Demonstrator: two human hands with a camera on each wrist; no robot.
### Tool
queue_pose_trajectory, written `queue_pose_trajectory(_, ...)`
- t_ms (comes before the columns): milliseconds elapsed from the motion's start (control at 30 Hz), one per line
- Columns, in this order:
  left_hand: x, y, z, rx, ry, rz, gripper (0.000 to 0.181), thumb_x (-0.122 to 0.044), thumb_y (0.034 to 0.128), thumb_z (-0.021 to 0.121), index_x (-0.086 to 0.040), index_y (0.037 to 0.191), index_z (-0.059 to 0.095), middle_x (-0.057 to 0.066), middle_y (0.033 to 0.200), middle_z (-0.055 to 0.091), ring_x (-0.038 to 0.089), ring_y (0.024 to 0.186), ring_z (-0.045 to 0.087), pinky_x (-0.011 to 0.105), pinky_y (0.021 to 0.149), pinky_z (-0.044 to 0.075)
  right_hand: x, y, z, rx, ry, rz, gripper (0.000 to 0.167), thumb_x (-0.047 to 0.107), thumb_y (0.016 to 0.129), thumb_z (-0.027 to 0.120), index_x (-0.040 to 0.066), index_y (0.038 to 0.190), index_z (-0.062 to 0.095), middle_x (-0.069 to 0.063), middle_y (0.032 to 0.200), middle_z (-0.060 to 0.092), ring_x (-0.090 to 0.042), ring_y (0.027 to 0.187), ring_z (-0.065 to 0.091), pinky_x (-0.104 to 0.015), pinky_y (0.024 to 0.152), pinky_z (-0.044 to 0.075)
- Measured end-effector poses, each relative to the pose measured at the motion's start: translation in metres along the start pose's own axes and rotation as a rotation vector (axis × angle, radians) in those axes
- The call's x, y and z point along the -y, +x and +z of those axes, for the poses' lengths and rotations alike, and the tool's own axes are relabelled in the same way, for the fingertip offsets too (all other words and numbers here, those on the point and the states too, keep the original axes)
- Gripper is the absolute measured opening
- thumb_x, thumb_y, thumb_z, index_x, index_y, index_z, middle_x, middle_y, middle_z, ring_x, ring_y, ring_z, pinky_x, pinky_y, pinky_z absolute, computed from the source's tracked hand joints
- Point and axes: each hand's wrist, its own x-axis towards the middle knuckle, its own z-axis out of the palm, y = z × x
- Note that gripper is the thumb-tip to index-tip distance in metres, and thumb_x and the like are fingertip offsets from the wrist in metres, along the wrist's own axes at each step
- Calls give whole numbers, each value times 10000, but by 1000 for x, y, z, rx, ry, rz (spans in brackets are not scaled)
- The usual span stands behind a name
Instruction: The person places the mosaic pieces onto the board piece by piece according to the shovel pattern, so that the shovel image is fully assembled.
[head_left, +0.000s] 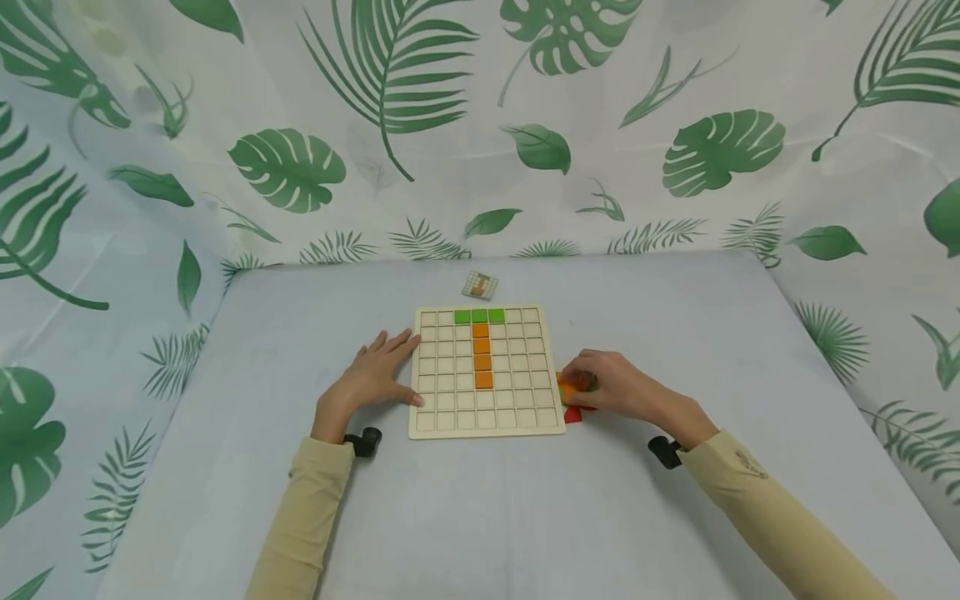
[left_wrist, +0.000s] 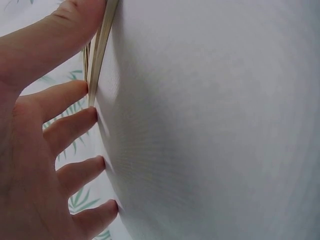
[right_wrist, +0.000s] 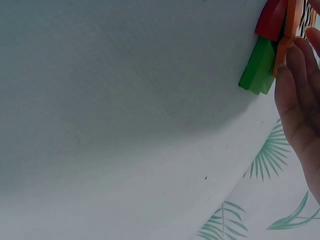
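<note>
A square wooden grid board [head_left: 450,421] lies flat on the table. In its top row sit three green tiles [head_left: 479,316], with a column of several orange tiles [head_left: 482,346] below the middle one. Spread along the board's left edge, my left hand [head_left: 369,375] touches it with thumb and fingertips. My right hand [head_left: 618,383] is at a small pile of loose tiles by the board's right edge, thumb and fingers around an orange tile [head_left: 568,392]. Red tiles [head_left: 573,415] and green tiles [right_wrist: 258,67] lie under and beside those fingers, which partly hide the pile.
A small pattern card [head_left: 480,285] with a grid and a brown figure lies behind the board. White cloth with green leaf prints [head_left: 491,183] hangs around the pale table [head_left: 450,517]. Dark cameras [head_left: 365,442] are strapped to both wrists.
</note>
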Motion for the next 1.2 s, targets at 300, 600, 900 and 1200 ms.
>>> queue_pose_trajectory(300,1,-3,0,-8,-8,-5,1087,-377,807,879,-124,1652,243,127,1729,157,450,1586,23,655,1272,52,-1,-4,2,10,-33,-20,276,113,856,826,10,1106,771,-16,953,662,-138,835,579,-225,703,524)
queue_pose_trajectory(600,2,-1,0,-11,-2,6,1085,-377,809,877,-124,1652,242,124,1730,153,450,1586,20,659,1270,55,-1,-1,3,-13,-46,-5,191,79,844,831,45,1017,756,-15,954,638,-148,838,565,-257,722,537)
queue_pose_trajectory(900,1,-1,1,-12,-4,7,1086,-377,804,881,-121,1650,249,123,1729,159,447,1587,25,656,1271,55,0,1,1,-20,22,43,124,38,898,766,81,987,690,15,918,690,-139,836,603,-263,727,558)
queue_pose_trajectory(1200,0,0,1,-5,3,6,1082,-376,812,874,-117,1651,242,124,1730,151,449,1587,17,657,1271,54,3,7,0,-64,27,21,163,36,938,723,52,1100,725,1,904,705,-131,798,600,-241,653,541)
